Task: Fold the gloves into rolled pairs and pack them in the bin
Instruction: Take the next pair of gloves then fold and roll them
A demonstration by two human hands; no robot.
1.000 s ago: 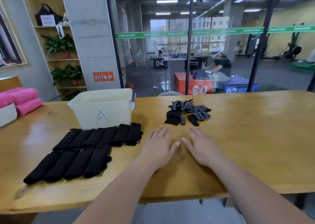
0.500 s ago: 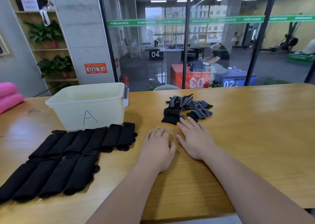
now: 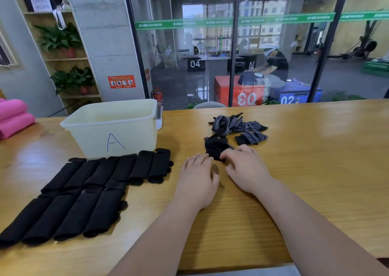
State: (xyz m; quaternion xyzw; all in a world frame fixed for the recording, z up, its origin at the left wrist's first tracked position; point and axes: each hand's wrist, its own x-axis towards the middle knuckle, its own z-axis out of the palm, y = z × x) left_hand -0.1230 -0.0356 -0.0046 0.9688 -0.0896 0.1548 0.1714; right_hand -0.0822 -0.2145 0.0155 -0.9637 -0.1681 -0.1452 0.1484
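1. Two hands are low on the table point(image 3: 315, 170), palms down, side by side, forearms reaching forward.
2. Target: black glove point(image 3: 214, 148), crumpled, just ahead of the fingertips. Its long axis runs roughly away from the person, and the loose glove pile point(image 3: 237, 126) is just beyond it.
3. Nearer is the right hand point(image 3: 246, 170): fingers bent, tips on the glove's near edge. Real pinch or just pressing, can't tell.
4. Beside it, the left hand point(image 3: 197, 177) lies flat, fingers relaxed, tips touching the glove's near-left edge, holding nothing.
5. Finished rolled pairs point(image 3: 84, 191) sit in rows in front of the bin point(image 3: 113, 128), left of both hands. Likely next: drag the glove closer and flatten it.
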